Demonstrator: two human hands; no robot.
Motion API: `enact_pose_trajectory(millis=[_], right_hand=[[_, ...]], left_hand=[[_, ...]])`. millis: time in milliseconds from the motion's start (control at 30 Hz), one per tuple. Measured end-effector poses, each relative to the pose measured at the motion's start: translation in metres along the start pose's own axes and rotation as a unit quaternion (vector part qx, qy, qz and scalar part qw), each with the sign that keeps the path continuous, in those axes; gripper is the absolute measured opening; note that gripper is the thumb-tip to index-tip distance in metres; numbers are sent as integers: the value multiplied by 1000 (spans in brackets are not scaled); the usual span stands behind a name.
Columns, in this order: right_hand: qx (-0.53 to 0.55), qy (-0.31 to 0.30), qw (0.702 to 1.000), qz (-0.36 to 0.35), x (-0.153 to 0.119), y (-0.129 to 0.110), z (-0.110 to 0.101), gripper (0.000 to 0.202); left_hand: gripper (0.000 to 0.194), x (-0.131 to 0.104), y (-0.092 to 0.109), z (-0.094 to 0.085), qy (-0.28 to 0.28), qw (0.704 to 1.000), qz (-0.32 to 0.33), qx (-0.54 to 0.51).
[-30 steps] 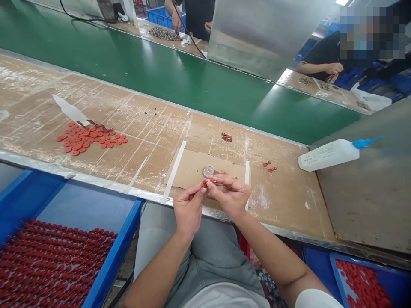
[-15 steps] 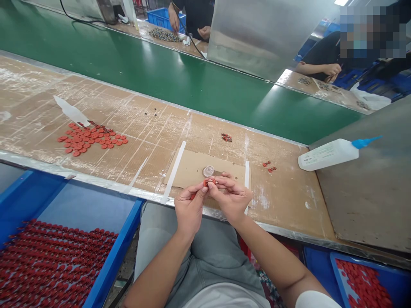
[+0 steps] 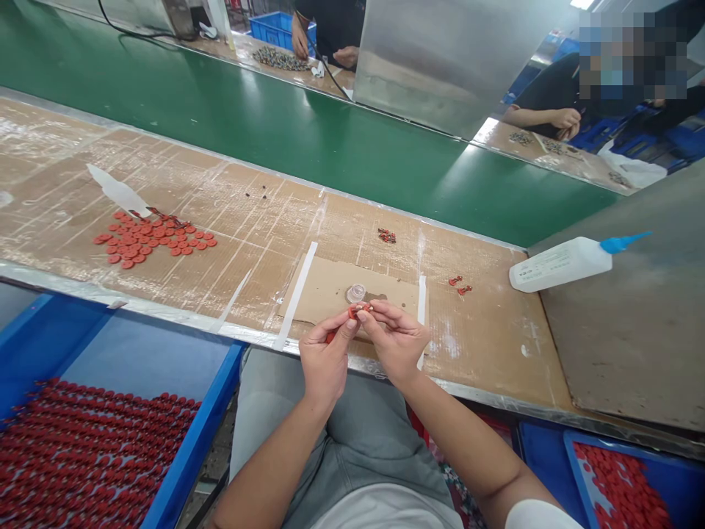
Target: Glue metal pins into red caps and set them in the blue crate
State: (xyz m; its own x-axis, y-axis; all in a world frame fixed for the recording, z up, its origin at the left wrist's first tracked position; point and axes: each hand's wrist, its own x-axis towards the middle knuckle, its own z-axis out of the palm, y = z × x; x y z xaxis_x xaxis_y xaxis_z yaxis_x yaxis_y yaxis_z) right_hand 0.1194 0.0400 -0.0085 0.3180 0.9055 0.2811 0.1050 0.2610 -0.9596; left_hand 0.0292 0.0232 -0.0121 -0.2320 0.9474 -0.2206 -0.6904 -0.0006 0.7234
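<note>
Both hands meet over the front edge of the bench. Pinched in my left hand (image 3: 327, 351) is a small red disc-shaped part (image 3: 353, 312), with another bit of red showing at its fingers. The fingertips of my right hand (image 3: 397, 336) close on the same part from the other side, where small metallic bits show. Just beyond them a small clear round cup (image 3: 355, 293) sits on a cardboard sheet (image 3: 322, 290) taped to the bench. Fingers cover most of the held part.
Red discs (image 3: 143, 239) lie spread at left beside a white strip (image 3: 118, 189). Small red-and-dark parts (image 3: 387, 235) and two more (image 3: 464, 289) lie beyond. A white bottle (image 3: 562, 264) leans at right. Blue trays (image 3: 192, 441) hold red parts below. Co-workers sit across the green belt (image 3: 220, 103).
My hands keep hold of the small part in nearly the same place, with slight finger movement on the right. The whole view has shifted slightly.
</note>
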Motion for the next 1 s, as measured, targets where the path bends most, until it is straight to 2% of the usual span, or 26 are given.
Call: enact_pose_trajectory(millis=[333, 467, 567, 667, 767, 867, 933, 1000], right_hand=[[96, -11, 991, 96, -2, -4, 4, 25], [112, -3, 988, 102, 0, -5, 2, 26], [88, 27, 993, 79, 3, -4, -12, 27], [12, 83, 996, 21, 8, -1, -42, 27], [-155, 126, 979, -43, 20, 7, -88, 31], [-370, 122, 915, -103, 38, 18, -139, 32], [-462, 107, 875, -100, 51, 27, -169, 32], [-514, 99, 848, -79, 62, 37, -191, 34]], left_hand=[[15, 1, 3, -1, -16, 999, -19, -24], [16, -1, 5, 0, -16, 999, -38, -20], [17, -2, 10, -1, -14, 997, -70, -22], [31, -2, 20, -3, -18, 994, -103, -36], [41, -1, 30, -5, -37, 988, -134, -72], [43, 2, 35, -7, -55, 981, -153, -109], [44, 3, 36, -7, -64, 976, -169, -124], [44, 4, 35, -6, -71, 972, -184, -130]])
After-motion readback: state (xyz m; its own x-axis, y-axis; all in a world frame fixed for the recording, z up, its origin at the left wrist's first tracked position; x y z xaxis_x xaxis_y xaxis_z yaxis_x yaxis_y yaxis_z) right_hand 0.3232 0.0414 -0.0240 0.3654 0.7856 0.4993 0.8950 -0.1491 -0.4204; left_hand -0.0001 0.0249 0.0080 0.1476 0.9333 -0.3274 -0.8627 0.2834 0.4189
